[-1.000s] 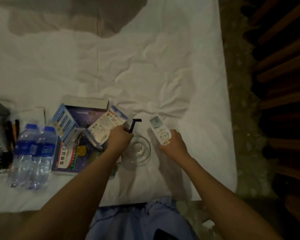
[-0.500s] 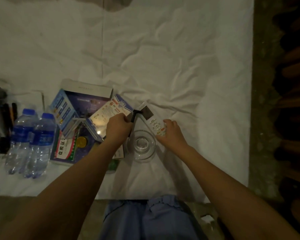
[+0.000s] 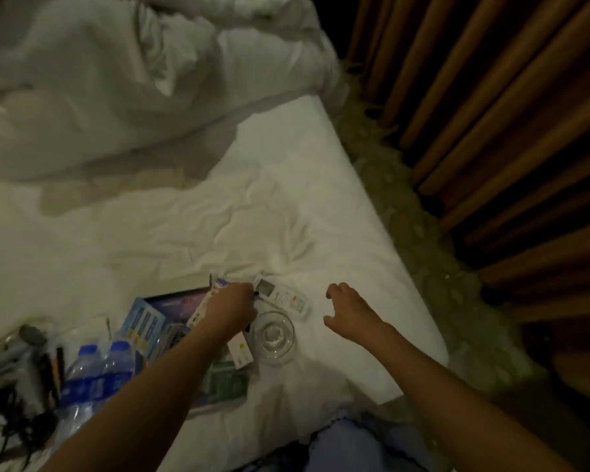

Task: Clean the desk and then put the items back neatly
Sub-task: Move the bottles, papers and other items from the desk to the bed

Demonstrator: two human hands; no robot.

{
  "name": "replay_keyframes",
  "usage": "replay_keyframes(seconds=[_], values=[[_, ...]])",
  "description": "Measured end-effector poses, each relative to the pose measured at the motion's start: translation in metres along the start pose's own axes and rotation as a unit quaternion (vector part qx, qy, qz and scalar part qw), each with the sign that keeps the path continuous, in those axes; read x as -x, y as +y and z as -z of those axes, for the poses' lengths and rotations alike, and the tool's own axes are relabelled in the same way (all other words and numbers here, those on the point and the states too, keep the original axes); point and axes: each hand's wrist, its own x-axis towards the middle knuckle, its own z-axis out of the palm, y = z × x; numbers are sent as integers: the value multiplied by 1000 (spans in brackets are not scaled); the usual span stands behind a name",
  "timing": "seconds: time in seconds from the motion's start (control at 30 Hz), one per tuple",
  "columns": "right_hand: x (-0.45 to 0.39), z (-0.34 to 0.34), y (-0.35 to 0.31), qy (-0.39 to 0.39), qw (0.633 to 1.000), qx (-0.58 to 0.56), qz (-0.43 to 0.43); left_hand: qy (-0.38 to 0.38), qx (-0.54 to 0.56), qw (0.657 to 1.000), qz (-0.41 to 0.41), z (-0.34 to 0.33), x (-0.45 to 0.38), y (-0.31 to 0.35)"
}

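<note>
A white remote control lies flat on the white sheet, just beyond a clear glass bowl. My right hand hovers to the right of the remote, fingers loosely curled, holding nothing. My left hand is curled over the boxes beside the remote's left end, gripping a small black object of which only the tip shows. Blue and white medicine boxes lie under and left of that hand.
Two water bottles lie at the lower left beside pens and black cables. A rumpled duvet fills the far side. The mattress edge runs down the right, with wooden slats beyond it.
My right hand has laid the remote on the sheet above the bowl and drawn away to the right. The camera has swung up and right, showing the duvet.
</note>
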Motion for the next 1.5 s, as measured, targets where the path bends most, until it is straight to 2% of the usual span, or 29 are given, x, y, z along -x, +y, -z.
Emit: replay_keyframes(seconds=[0.13,0.27,0.5,0.63,0.73,0.87,1.03,1.13,1.23,1.5], values=[[73,1,4,73,995,-34,-51,4,-52,993,-103,14,35,35],[146,-12,18,121,983,-65,-118,-11,-57,977,-207,7,71,83],[287,-38,64,201,934,-127,-267,-45,-160,908,-384,-38,162,193],[376,-62,86,256,890,-164,-340,-79,-222,842,-485,-75,228,251],[451,-93,101,299,842,-191,-406,-108,-251,785,-556,-113,288,290],[559,-150,113,326,775,-224,-493,-111,-302,699,-638,-170,395,331],[676,-246,119,326,708,-272,-564,-158,-337,623,-688,-269,514,345],[734,-300,120,330,680,-286,-590,-168,-368,565,-719,-325,576,338],[783,-346,119,334,653,-300,-610,-185,-402,523,-729,-369,632,336],[879,-442,118,364,533,-359,-674,-170,-456,394,-780,-465,759,353]])
